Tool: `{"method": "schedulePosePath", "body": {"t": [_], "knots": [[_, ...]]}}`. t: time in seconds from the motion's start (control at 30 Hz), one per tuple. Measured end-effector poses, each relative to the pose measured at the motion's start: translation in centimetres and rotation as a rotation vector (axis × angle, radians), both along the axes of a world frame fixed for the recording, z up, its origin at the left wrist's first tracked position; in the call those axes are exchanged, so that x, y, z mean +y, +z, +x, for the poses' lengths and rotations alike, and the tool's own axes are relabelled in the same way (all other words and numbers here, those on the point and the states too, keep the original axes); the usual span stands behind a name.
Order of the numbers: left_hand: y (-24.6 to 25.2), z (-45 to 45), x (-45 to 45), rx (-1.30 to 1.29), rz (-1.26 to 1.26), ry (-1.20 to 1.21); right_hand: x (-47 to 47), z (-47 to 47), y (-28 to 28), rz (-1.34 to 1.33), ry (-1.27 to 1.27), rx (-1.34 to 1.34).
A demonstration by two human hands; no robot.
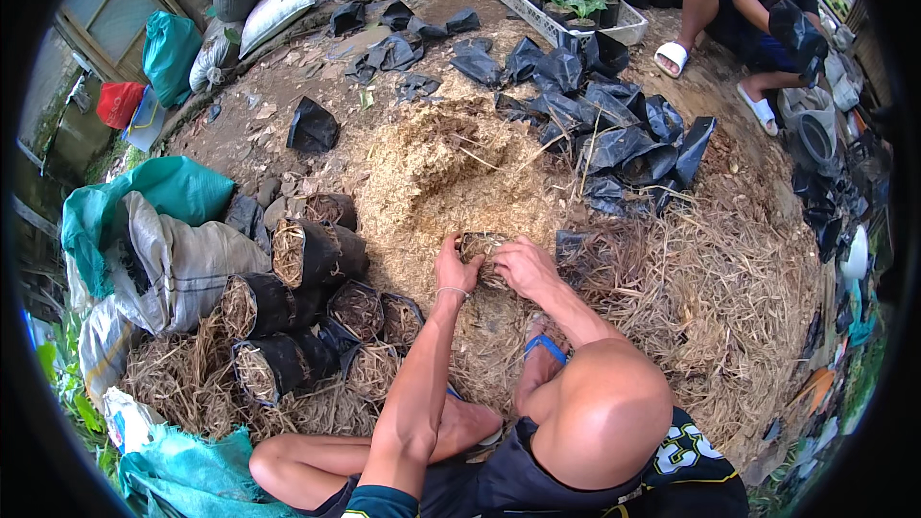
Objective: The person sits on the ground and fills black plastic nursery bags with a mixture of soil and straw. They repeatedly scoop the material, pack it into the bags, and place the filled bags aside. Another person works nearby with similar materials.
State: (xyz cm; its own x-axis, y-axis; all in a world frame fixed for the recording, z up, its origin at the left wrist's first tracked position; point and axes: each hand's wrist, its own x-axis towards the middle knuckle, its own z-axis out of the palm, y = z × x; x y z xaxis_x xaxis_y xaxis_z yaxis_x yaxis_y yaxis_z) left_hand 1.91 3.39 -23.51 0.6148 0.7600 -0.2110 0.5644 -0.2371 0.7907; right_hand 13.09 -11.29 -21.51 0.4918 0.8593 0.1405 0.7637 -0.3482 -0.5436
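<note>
Between my hands, in front of my feet, stands a black plastic grow bag (492, 237) with dry straw in its mouth. My left hand (457, 266) grips the bag's left side, with the thumb near the rim. At the right side, my right hand (527, 267) has its fingers bent over the rim and the straw; the fingertips are partly hidden. Pale sawdust (424, 180) is heaped just beyond the bag. Loose dry straw (691, 309) spreads to the right of my right hand.
Straw-filled black bags (316, 252) are stacked at left beside woven sacks (201, 259). Unfilled black bags (611, 115) lie in a pile ahead, before a white crate (525, 14) of potted seedlings. Another person (748, 7) in white slippers sits at the upper right, holding black plastic.
</note>
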Motion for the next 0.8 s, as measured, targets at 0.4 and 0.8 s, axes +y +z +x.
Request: {"method": "schedulePosePath", "body": {"t": [0.4, 0.8], "knots": [[2.3, -0.2, -0.8, 0.154, 0.618, -0.378, -1.5, -0.5, 2.6, -0.03, -0.531, 0.415], [4.3, 0.4, -1.9, 0.373, 0.573, -0.442, -2.1, -0.3, -1.4, -0.119, -0.452, 0.427]]}}
